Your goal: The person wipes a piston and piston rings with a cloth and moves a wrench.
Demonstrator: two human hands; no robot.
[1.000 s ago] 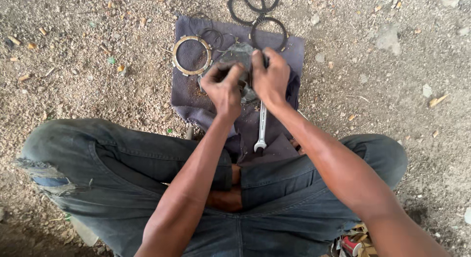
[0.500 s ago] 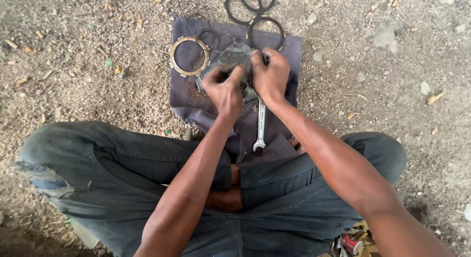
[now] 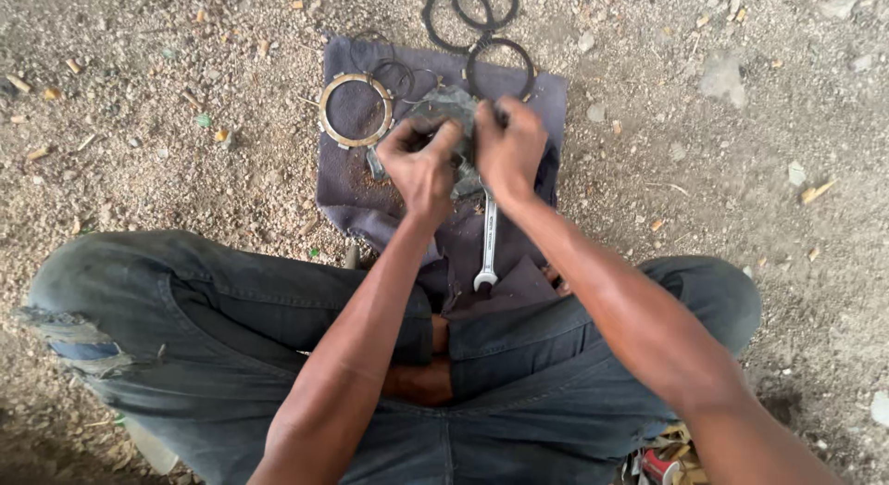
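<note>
Grey metal part: we grip a lumpy grey metal housing (image 3: 451,110) between both hands, just above the purple cloth (image 3: 352,184).
Left hand: our left hand (image 3: 421,165) is closed on the near side of the housing, fingers curled tight.
Right hand: our right hand (image 3: 509,147) clamps the far side, knuckles up; what its fingertips press we cannot tell.
Risk: in our judgement the housing could slip from this two-handed squeeze and drop into the sandy gravel (image 3: 139,124), picking up grit.
Wrench: a silver open-ended spanner (image 3: 486,239) lies on the cloth, just below our right hand, pointing toward our jeans (image 3: 231,327).
Rings: a tan-edged friction ring (image 3: 356,110) sits on the cloth left of the housing; thin black rings (image 3: 470,12) lie beyond it, partly off the cloth.
In the way: our own hands hide most of the housing.
</note>
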